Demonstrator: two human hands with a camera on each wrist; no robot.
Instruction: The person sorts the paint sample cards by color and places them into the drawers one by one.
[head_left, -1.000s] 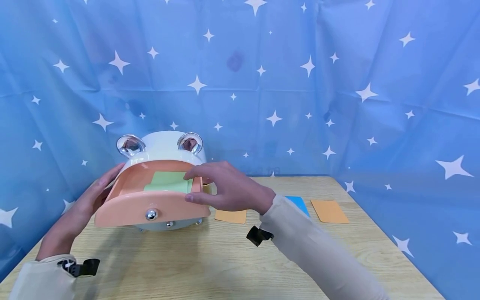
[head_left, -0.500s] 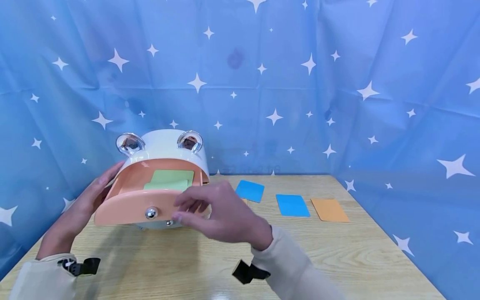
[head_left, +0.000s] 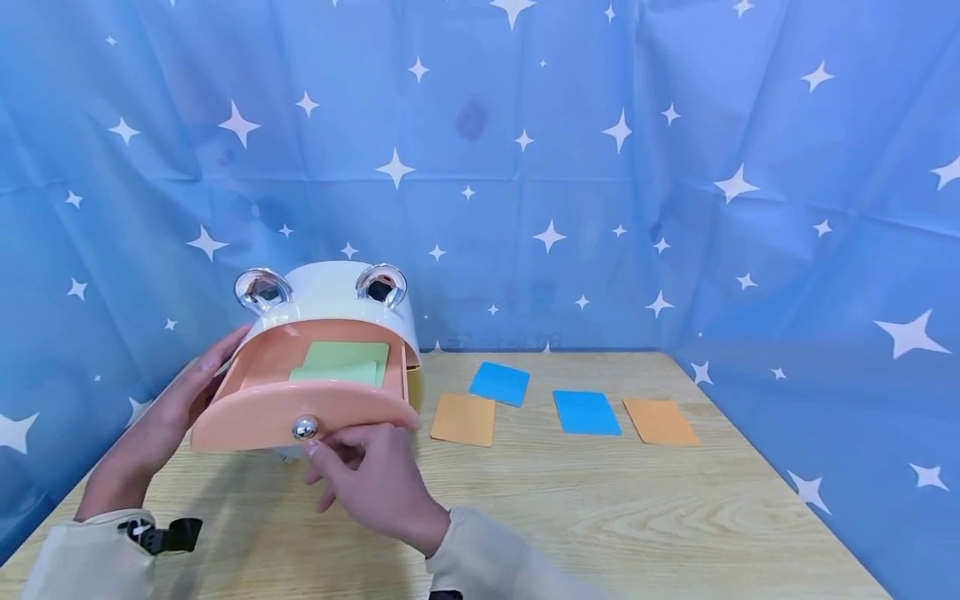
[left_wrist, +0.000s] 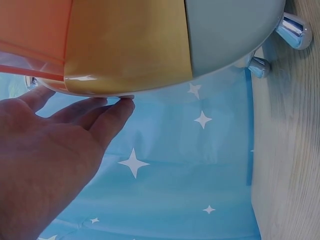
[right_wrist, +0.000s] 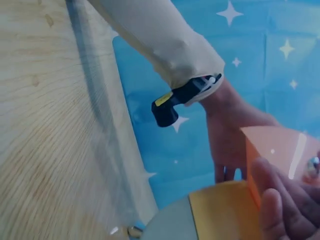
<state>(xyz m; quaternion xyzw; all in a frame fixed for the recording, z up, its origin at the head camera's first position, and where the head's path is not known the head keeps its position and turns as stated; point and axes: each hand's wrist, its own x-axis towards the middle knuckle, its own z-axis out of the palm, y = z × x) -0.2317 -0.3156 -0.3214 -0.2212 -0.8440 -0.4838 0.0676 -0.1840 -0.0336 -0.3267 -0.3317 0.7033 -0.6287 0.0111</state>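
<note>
A rounded desktop drawer organizer [head_left: 341, 287] with shiny chrome eyes stands at the table's left. Its pink-orange top drawer [head_left: 247, 421] is pulled out, and green paper sheets [head_left: 345, 360] lie inside. My left hand [head_left: 183, 392] rests along the organizer's left side; in the left wrist view its extended fingers touch the casing beside a yellow section [left_wrist: 127, 45]. My right hand [head_left: 378, 479] is at the drawer front, its fingers loosely bent and its thumb tip just below the round chrome knob [head_left: 305, 427]. It hides the lower part of the organizer.
To the organizer's right lie two blue squares [head_left: 498, 383] and two orange squares [head_left: 662, 422] on the wooden table [head_left: 637, 517]. A blue curtain [head_left: 585, 192] with white stars hangs behind and at the sides. Chrome feet [left_wrist: 295, 32] carry the organizer.
My right hand has left the green sheets in the drawer and moved down and left to the drawer's knob. The left hand and the drawer stay where they were.
</note>
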